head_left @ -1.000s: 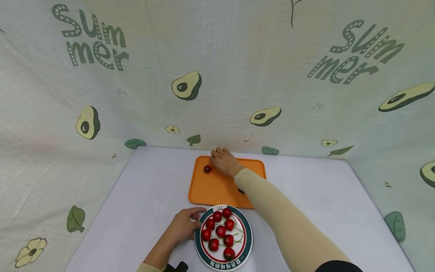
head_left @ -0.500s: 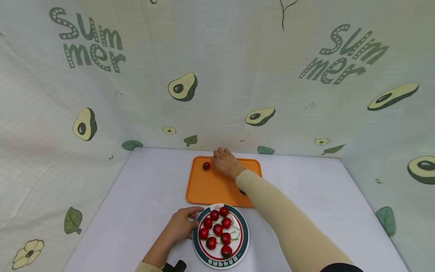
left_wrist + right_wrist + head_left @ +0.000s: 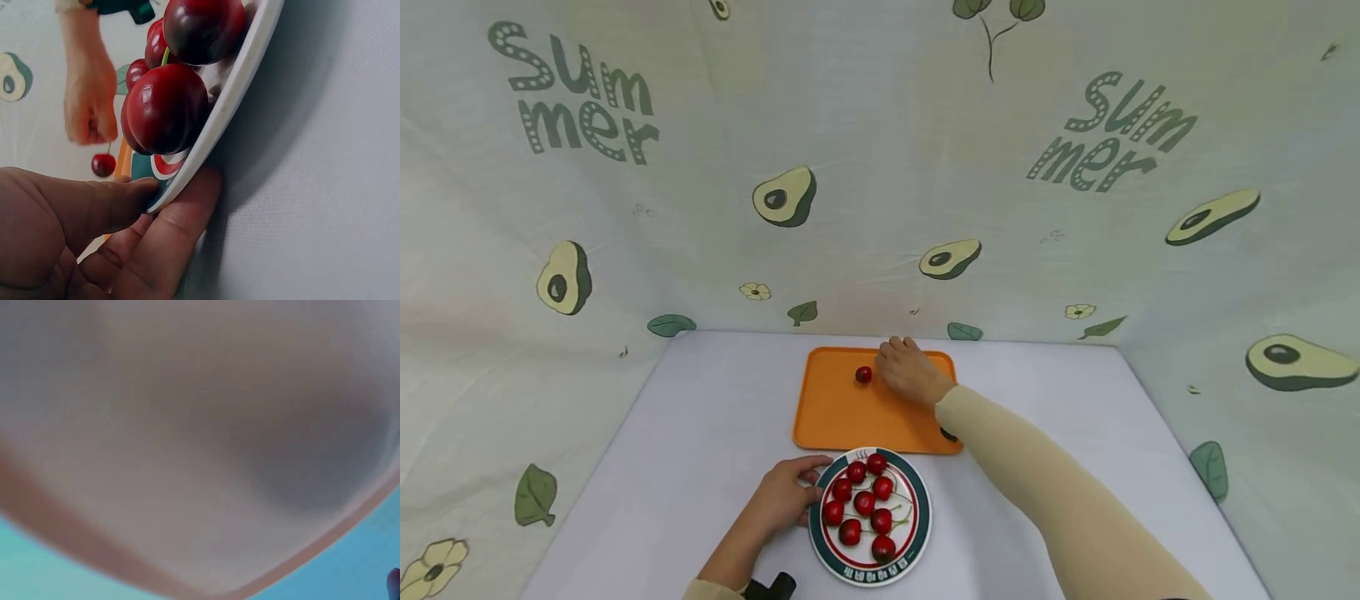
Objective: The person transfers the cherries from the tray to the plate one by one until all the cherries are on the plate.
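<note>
My left hand (image 3: 784, 498) pinches the left rim of a round plate (image 3: 917, 546) with a green border and a red ring. In the left wrist view the thumb (image 3: 106, 203) lies on top of the rim and the fingers (image 3: 172, 244) are beneath it. Several red cherries (image 3: 864, 503) with stems sit on the plate. My right hand (image 3: 912, 371) is over the orange tray (image 3: 842, 421) behind the plate. A single cherry (image 3: 863, 375) is just left of it; in the left wrist view its thin stem runs into the right hand's (image 3: 92, 115) curled fingers.
The tray lies flat near the back of the white table (image 3: 722, 408), close to the plate's far rim. A printed cloth (image 3: 850, 275) rises behind and at both sides. Black camera mounts show at both wrists. The right wrist view is mostly a blurred pale surface.
The right hand has moved to the right over the tray, and the cherry beside it has moved along. The left hand and plate keep their place beside the tray; the whole view has shifted.
</note>
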Motion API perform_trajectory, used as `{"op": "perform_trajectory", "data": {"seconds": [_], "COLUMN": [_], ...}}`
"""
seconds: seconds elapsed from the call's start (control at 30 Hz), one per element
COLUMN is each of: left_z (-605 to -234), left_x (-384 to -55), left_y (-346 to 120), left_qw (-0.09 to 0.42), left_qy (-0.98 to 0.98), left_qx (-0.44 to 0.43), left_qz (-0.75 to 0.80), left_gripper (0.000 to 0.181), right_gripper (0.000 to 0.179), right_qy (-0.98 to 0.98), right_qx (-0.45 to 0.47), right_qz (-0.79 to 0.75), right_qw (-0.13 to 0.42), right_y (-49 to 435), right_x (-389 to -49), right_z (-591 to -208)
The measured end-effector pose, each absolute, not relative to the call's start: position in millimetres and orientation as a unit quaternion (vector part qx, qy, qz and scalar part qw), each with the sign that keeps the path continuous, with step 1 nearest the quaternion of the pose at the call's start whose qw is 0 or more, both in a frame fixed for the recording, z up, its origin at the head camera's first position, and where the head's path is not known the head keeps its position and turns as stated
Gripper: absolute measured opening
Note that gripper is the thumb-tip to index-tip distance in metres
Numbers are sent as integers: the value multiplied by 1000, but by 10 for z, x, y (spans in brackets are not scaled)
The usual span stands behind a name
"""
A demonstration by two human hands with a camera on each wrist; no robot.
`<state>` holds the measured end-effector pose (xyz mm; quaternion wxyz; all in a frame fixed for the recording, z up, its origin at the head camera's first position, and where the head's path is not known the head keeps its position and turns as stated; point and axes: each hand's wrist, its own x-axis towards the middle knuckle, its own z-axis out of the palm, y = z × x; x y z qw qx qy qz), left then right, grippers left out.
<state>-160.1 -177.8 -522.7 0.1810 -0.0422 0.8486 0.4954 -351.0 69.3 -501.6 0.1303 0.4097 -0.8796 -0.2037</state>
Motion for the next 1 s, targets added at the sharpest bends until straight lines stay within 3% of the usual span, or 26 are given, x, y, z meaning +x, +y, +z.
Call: {"op": "perform_trajectory", "data": {"seconds": [0.37,0.77,1.0], "left_z": [-5180,-5232,-5187], "left_x": [-1599,-1581,-1548], "left_y": [-1794,-1774,-1733], "left_qw": [174,179,178], "left_qy": [849,849,848], "left_qx": [-59,-64,-64], "left_qz": [495,493,495], "left_gripper": [46,47,47], "right_gripper": [16,17,22], "right_qy": [-903,-907,-909], "right_qx": [376,378,375], "right_qz": [-181,-127,-127], "right_qw": [104,138,131], "right_y": [1025,1332,1327], "right_x": [-3092,-2432,-2043], "right_z": [-4895,-4949,-4888]}}
